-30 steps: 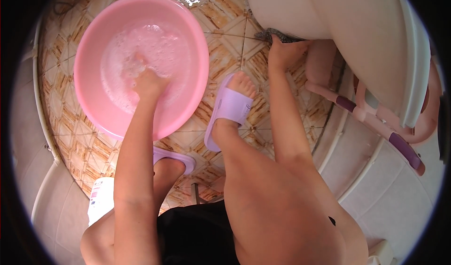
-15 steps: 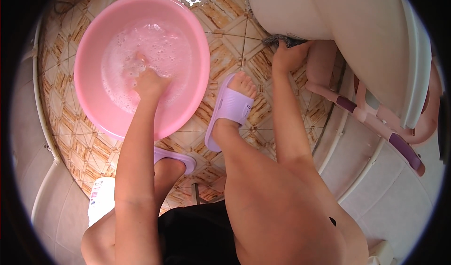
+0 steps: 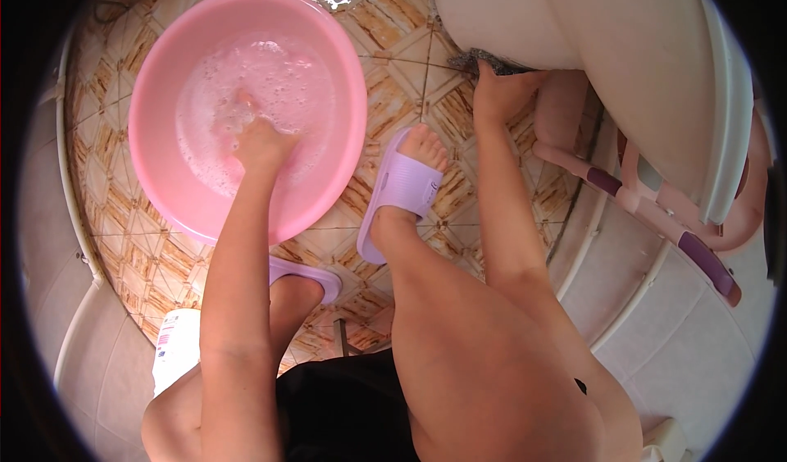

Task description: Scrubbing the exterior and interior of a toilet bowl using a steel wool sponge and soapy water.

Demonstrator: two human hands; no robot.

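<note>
My left hand [image 3: 262,144] dips into soapy water [image 3: 283,85] in a round pink plastic basin [image 3: 352,134]. Its fingers are hidden under foam, so whether they hold anything is not visible. On the right, my right hand [image 3: 502,101] is closed on a dark grey, mesh-like scrubbing cloth [image 3: 471,59]. The hand presses it against the foot of a white toilet [image 3: 508,23], where the base meets the floor. Part of the cloth and some fingertips are hidden beneath the toilet's curve.
Purple slippers [image 3: 414,179] are on my feet between basin and toilet. A folded pink and purple plastic item [image 3: 648,204] stands beside the toilet by the wall. A white printed container [image 3: 176,349] sits at lower left. The patterned tile floor [image 3: 393,85] is wet at the top.
My right hand has shifted slightly left and up along the toilet's foot, and more of the grey cloth shows. The left hand stays in the basin almost unmoved.
</note>
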